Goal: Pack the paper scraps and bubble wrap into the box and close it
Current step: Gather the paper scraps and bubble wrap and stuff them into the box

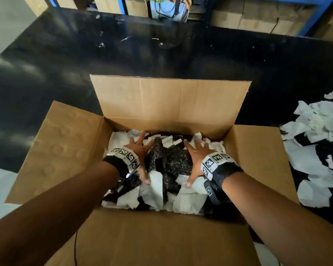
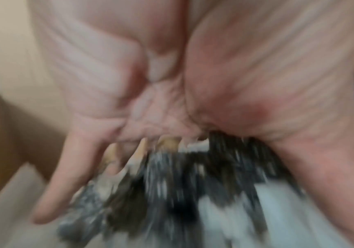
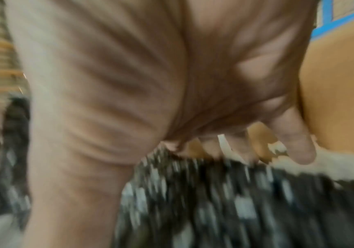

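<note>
I press both flat, spread hands — left hand, right hand — evenly on bubble wrap inside the box, gripping nothing.

brown box, white paper scraps, black speckled bubble wrap

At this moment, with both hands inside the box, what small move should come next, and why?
Probably lift the right hand out and reach for the loose paper scraps lying on the black table to the box's right. Both hands, left hand included, lie spread and flat on the dark bubble wrap and paper already in the cardboard box, whose flaps all stand open.
</note>
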Tool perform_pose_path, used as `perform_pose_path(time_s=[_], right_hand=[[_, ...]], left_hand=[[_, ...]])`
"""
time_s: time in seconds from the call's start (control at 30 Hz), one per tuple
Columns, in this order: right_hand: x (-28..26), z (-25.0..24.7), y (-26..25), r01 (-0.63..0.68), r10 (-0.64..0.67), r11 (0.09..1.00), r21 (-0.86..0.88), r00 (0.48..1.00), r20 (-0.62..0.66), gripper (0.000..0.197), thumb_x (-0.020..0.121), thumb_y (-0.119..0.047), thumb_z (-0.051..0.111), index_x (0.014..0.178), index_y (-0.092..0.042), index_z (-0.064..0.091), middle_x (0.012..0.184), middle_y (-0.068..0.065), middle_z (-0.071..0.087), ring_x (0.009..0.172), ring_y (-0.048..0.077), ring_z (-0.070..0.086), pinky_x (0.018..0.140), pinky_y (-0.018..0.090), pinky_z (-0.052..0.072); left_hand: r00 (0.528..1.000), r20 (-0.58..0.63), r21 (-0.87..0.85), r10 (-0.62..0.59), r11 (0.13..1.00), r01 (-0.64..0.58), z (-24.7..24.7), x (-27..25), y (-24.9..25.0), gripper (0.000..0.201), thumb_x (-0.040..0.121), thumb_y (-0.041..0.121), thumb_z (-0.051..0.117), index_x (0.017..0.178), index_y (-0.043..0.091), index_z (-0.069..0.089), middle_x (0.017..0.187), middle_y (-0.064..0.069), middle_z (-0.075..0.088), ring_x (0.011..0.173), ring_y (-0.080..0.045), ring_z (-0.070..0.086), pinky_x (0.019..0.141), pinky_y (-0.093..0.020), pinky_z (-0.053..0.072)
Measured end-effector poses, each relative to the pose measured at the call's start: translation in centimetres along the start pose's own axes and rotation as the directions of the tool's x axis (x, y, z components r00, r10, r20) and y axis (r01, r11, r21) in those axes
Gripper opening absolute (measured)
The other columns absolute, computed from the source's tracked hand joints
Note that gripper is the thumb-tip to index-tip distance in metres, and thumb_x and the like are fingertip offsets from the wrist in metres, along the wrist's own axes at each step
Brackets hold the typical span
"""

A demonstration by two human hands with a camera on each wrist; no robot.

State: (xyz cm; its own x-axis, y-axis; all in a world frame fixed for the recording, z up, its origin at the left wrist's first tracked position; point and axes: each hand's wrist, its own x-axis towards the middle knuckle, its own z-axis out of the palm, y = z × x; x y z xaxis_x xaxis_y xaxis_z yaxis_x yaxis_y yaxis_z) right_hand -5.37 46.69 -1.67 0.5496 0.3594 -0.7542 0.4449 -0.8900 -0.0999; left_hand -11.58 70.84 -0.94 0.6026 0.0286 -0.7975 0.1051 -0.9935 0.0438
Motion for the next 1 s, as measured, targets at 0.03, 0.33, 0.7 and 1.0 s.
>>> perform_pose_path(time_s=[0.03, 0.33, 0.7, 1.0], right_hand=[[-1.2, -0.8, 0.1, 0.006, -0.005, 1.0, 0.02, 1.0, -0.026, 0.17, 0.04, -0.065, 0.095, 0.155, -0.035, -0.027, 0.166, 0.01, -0.026, 0.153, 0.044, -0.013, 0.119, 0.067, 0.021], [-2.1, 1.4, -1.0, 0.083, -0.086, 0.994, 0.065, 0.995, 0.043, 0.152, 0.056, -0.065, 0.09, 0.156, -0.042, -0.021, 0.169, 0.007, -0.018, 0.155, 0.038, 0.012, 0.121, 0.052, 0.028], [-9.3, -2.3, 1.1, 0.159, -0.079, 0.966, 0.203, 0.932, -0.354, 0.11, 0.073, -0.057, 0.083, 0.16, -0.026, 0.022, 0.161, 0.001, 0.036, 0.144, 0.025, 0.04, 0.112, 0.041, 0.039], [-18.9, -0.8, 12.6, 0.075, 0.214, 0.908, 0.413, 0.765, -0.608, 0.084, 0.083, -0.05, 0.071, 0.155, -0.022, 0.037, 0.154, 0.004, 0.045, 0.142, 0.025, 0.043, 0.113, 0.041, 0.039]], left_hand=[[0.999, -0.043, -0.008, 0.007, 1.0, -0.007, -0.9, -0.9, -0.2, 0.167, 0.035, 0.071, 0.092, 0.151, 0.05, -0.025, 0.164, -0.006, -0.034, 0.148, -0.053, -0.019, 0.118, -0.071, 0.016], [0.99, -0.001, 0.029, 0.138, 0.99, -0.138, 0.4, -2.9, 2.9, 0.159, 0.028, 0.089, 0.08, 0.14, 0.065, -0.03, 0.169, 0.002, -0.018, 0.154, -0.046, 0.004, 0.114, -0.073, 0.025], [0.86, -0.433, 0.077, 0.271, 0.961, -0.264, -7.7, -9.2, 8.3, 0.122, 0.065, 0.077, 0.076, 0.16, 0.039, 0.009, 0.159, -0.003, 0.034, 0.137, -0.03, 0.047, 0.106, -0.047, 0.046], [0.599, -0.614, 0.186, 0.515, 0.831, -0.524, -10.0, -8.6, 25.6, 0.111, 0.077, 0.055, 0.081, 0.161, 0.033, 0.012, 0.163, -0.006, 0.025, 0.142, -0.03, 0.04, 0.105, -0.05, 0.048]])
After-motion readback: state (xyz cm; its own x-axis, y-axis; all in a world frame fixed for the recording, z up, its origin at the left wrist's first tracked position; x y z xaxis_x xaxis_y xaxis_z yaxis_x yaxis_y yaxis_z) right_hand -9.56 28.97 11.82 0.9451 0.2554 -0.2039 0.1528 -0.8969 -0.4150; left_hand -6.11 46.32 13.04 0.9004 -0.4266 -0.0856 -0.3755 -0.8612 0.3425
